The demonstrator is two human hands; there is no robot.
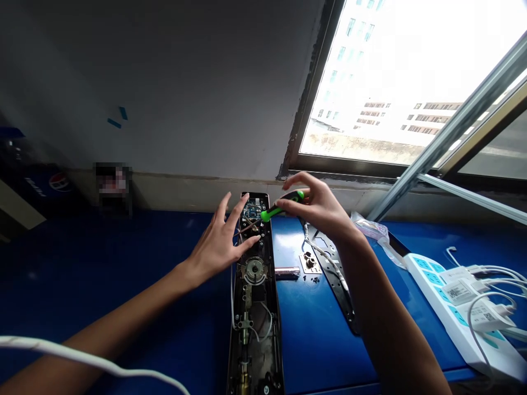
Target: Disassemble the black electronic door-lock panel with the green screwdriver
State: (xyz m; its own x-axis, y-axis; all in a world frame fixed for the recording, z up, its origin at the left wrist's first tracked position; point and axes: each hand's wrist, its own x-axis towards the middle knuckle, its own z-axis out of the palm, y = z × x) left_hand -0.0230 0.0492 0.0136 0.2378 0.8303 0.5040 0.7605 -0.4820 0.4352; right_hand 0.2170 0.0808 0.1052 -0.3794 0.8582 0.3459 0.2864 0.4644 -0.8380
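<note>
A long opened door-lock body [255, 307] lies lengthwise on the blue table [317, 334], its circuit board [252, 209] at the far end and a round metal part [254, 270] in the middle. My left hand [220, 241] rests open with fingers spread, fingertips touching the lock's left edge beside the board. My right hand [319, 206] grips a screwdriver with a green and black handle [282, 204]; its shaft slants down-left to the board area.
A black metal plate [337, 274] with a white cable lies right of the lock, next to a small square metal piece [310, 262], a short metal cylinder [287, 271] and loose screws. A white power strip [457, 307] with plugged adapters sits at the right. A window is above.
</note>
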